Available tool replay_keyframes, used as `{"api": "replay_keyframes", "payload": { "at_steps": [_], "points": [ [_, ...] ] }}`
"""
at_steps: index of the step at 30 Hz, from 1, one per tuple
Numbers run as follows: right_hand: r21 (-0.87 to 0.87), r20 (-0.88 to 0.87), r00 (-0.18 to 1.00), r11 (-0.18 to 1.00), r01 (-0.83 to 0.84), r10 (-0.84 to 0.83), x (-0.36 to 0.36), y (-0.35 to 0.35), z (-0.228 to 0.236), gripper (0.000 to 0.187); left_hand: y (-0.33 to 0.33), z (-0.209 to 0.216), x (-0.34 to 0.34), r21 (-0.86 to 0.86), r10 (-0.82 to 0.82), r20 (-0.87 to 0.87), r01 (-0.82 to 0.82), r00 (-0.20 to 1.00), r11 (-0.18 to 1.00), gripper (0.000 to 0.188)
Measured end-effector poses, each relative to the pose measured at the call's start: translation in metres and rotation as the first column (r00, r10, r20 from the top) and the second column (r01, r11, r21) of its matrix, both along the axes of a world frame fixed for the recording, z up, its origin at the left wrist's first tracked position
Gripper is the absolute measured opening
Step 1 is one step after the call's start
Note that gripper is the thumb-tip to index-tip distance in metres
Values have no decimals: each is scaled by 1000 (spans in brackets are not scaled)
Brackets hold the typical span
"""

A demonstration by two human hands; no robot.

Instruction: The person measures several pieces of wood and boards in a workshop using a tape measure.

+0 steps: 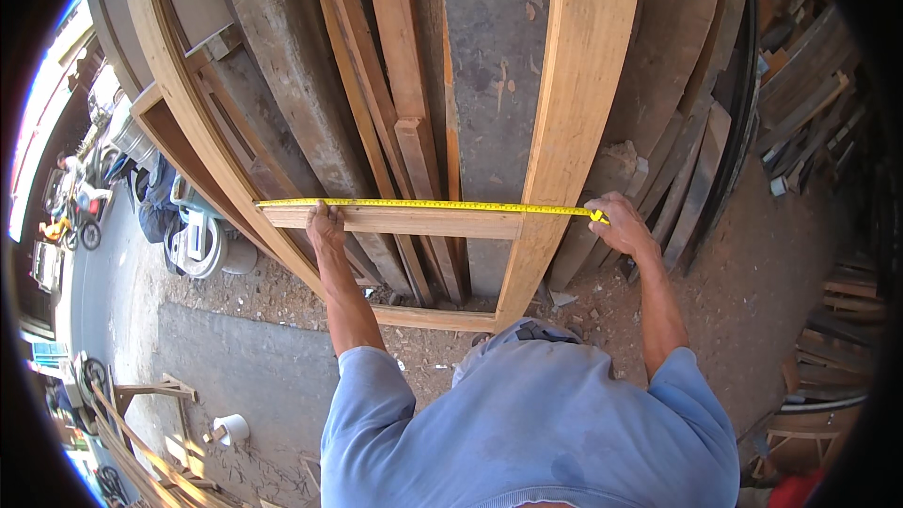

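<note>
A yellow tape measure blade (pixel 433 203) is stretched straight across a pale wooden frame, along the upper edge of its crossrail (pixel 414 220). My left hand (pixel 325 224) is closed at the rail, its fingertips pinching the blade against the wood a little right of the blade's left end. That end lies at the frame's left upright (pixel 202 122). Beyond the right upright (pixel 576 85), my right hand (pixel 621 222) grips the tape measure's case, mostly hidden in the palm with a bit of yellow showing. The frame's bottom rail (pixel 433 319) is close to my body.
Several long boards (pixel 400 66) lean behind the frame. More timber is stacked at the right (pixel 800 94). White plastic containers (pixel 199 243) stand at the left, and a white bucket (pixel 230 429) lies on the floor. Motorbikes (pixel 83 216) are by the road at far left.
</note>
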State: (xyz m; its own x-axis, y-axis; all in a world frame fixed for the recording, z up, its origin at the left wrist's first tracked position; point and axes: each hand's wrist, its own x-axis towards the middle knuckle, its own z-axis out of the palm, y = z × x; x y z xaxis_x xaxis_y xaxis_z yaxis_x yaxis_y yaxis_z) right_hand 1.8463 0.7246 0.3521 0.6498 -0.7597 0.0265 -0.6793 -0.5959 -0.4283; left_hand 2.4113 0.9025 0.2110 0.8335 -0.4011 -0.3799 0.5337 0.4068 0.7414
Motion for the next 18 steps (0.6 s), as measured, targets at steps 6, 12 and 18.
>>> {"api": "replay_keyframes", "payload": {
  "at_steps": [6, 12, 18],
  "points": [
    [115, -87, 995, 991, 65, -55, 2, -2, 9, 41, -6, -3, 2, -18, 0, 2, 0, 1000, 1000, 6],
    [-13, -4, 1000, 1000, -11, 11, 8, -1, 13, 39, -7, -17, 8, -91, -7, -21, 5, 1000, 996, 7],
    [17, 11, 1000, 1000, -16, 16, 1, 4, 8, 39, -8, -18, 10, -71, -6, 44, 9, 999, 997, 7]
  ]
}}
